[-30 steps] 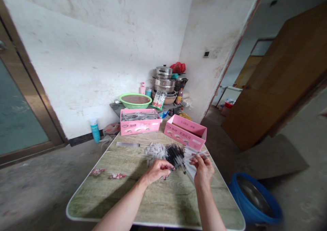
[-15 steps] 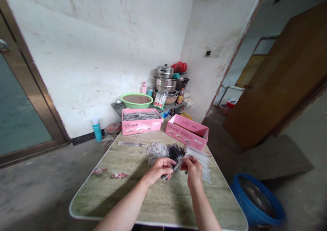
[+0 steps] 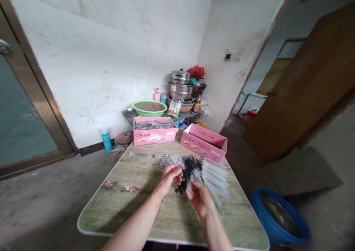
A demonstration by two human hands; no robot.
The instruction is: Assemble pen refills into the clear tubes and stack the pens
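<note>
My left hand (image 3: 169,179) is raised beside the heap of small grey-white pieces (image 3: 170,159), fingers curled towards the thumb; whether they pinch something small is hard to see. Between the thumb and fingers of my right hand (image 3: 200,197) is a short translucent piece (image 3: 189,185). The hands are apart. Thin black sticks (image 3: 192,165) lie in a pile just beyond them, their dark ends towards me. Long translucent tubes (image 3: 216,175) are spread in a row on the right, with a blurred one slanting beside my right hand.
At the table's (image 3: 133,210) far edge stand a pink box (image 3: 155,136) full of grey sticks and a second pink box (image 3: 203,147). A translucent stick (image 3: 141,155) lies at the left. Behind is a green basin (image 3: 149,113); a blue bucket (image 3: 259,217) stands right of the table.
My hands have moved apart from the slender translucent piece they both held. The right hand has come nearer and turned palm up; a blurred tube now slants beside it.
</note>
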